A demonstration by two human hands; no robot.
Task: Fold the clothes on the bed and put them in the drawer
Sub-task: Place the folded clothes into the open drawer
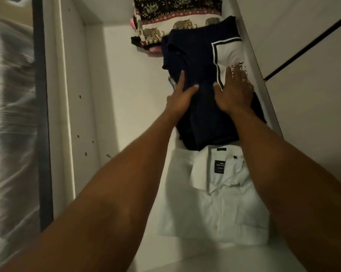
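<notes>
Navy folded garment [201, 61] lies in the drawer [130, 99], against its right wall, between the white shirt [214, 197] nearer us and the elephant-print cloth [165, 22] farther off. We press our right hand [234, 93] flat on its white lettered panel, fingers blurred. Our left hand [182, 96] rests straight-fingered at its left edge, outer fingers hidden.

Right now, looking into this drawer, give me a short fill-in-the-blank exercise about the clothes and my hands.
The left hand and right hand rest on the ____ garment.
The folded shirt nearest the camera is ____.
The cloth at the far end of the drawer is printed with ____.
Missing: navy; white; elephants.
</notes>
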